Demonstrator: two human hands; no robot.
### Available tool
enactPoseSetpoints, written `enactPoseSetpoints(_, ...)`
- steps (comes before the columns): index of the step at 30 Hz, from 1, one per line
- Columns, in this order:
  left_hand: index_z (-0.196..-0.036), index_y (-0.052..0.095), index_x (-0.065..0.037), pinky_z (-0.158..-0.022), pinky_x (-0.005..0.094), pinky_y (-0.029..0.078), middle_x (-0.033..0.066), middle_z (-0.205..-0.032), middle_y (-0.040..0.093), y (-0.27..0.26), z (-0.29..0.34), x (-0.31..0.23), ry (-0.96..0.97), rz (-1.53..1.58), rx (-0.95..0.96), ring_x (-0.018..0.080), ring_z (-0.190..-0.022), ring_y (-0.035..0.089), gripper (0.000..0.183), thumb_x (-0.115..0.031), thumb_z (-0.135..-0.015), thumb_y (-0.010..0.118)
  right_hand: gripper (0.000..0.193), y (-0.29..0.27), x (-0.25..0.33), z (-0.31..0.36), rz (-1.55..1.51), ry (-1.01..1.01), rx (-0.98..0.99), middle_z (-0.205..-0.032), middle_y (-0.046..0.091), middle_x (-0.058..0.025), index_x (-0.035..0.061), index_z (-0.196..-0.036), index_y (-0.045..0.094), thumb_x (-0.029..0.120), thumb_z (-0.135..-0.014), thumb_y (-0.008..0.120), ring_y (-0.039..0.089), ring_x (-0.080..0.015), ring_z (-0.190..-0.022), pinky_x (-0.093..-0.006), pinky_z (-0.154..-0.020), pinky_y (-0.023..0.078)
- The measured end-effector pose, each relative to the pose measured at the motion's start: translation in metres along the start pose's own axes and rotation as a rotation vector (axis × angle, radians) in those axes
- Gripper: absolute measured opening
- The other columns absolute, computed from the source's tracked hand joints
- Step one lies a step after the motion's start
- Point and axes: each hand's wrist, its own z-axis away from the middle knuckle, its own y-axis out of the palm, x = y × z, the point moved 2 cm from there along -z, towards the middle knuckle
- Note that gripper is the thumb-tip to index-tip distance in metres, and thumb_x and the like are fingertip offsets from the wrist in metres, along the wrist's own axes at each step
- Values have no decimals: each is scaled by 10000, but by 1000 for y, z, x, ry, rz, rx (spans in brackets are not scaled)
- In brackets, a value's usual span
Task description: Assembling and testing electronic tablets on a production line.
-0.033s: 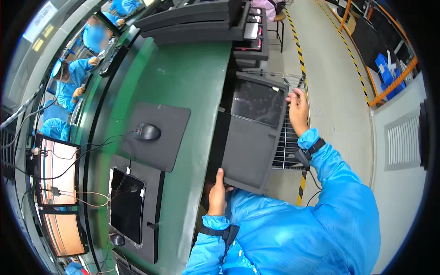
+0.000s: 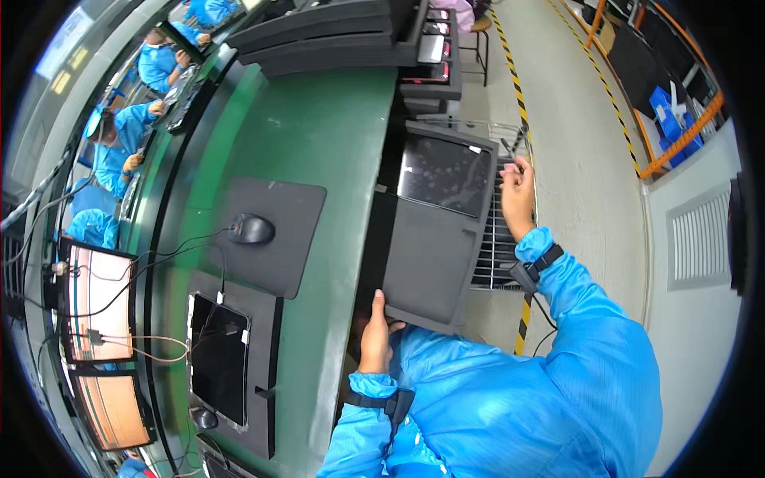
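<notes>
A dark grey foam tray [image 2: 434, 259] is tilted at the bench's right edge, over a wire rack. In the tray's far recess lies a black glossy screen panel [image 2: 445, 177] with a small white tab at its corner; the nearer recess holds nothing. My left hand [image 2: 376, 341] grips the tray's near left corner, thumb on top and the other fingers mostly hidden beneath. Beside the tray's far right edge, my right hand [image 2: 518, 199] is raised over the rack with its fingers curled together. Whatever may be between its fingertips is too small to make out.
The wire rack [image 2: 492, 267] stands under the tray. On the green bench [image 2: 335, 127] are a mouse [image 2: 252, 229] on a mat, a cabled screen panel [image 2: 219, 358] on a foam block, and stacked foam trays [image 2: 327, 36]. Monitors [image 2: 100, 303] and co-workers [image 2: 115, 143] are at left.
The whole view has shifted slightly, moving the bench and tray a little left in it. My right fingers are curled slightly differently; my left hand keeps its grip on the tray.
</notes>
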Motion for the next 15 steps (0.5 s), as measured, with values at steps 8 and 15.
enactPoseSetpoints(8, -1198, 672, 69, -836, 313, 562, 144, -1111, 716, -2, 0, 6, 100, -3, 1, 217, -934, 697, 719, -612, -998, 557, 671, 38, 23, 57, -310, 227, 90, -1357, 522, -211, 3, -1449, 332, 24, -904, 724, 637, -232, -1135, -317, -934, 539)
enactPoseSetpoints(15, -1212, 656, 85, -792, 340, 579, 138, -1168, 662, 3, -6, 2, 67, -6, -123, 226, -948, 671, 721, -598, -1004, 555, 658, 86, 14, 28, -489, 177, 116, -1410, 512, -215, -7, -1460, 334, -61, -900, 676, 600, -255, -1232, -346, -998, 524)
